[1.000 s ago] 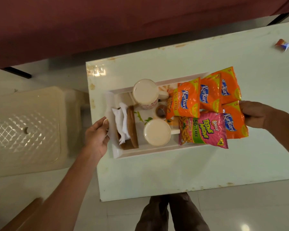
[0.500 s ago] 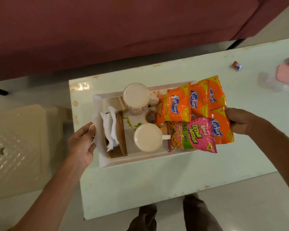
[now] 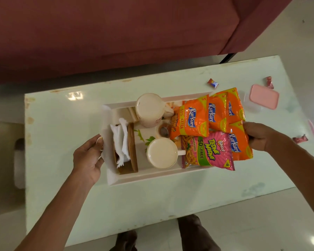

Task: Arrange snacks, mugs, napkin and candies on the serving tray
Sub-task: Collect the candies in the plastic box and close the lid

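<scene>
A white serving tray rests on the pale table. Inside it stand two cream mugs, one at the back and one in front, a wooden napkin holder with white napkins, and a small strainer. Several orange Kurkure packets and a pink Bingo packet cover the tray's right half. My left hand grips the tray's left end. My right hand holds the right end, partly under the packets. Wrapped candies, one behind the tray and others at the far right, lie on the table.
A pink-lidded clear box sits right of the tray. More candies lie near it. A maroon sofa runs behind the table. A beige plastic stool stands at the left. My feet are below the table's front edge.
The tray, held at both ends, has shifted right along the table away from its left edge. The view has swung right, bringing the pink-lidded box and more candies into sight.
</scene>
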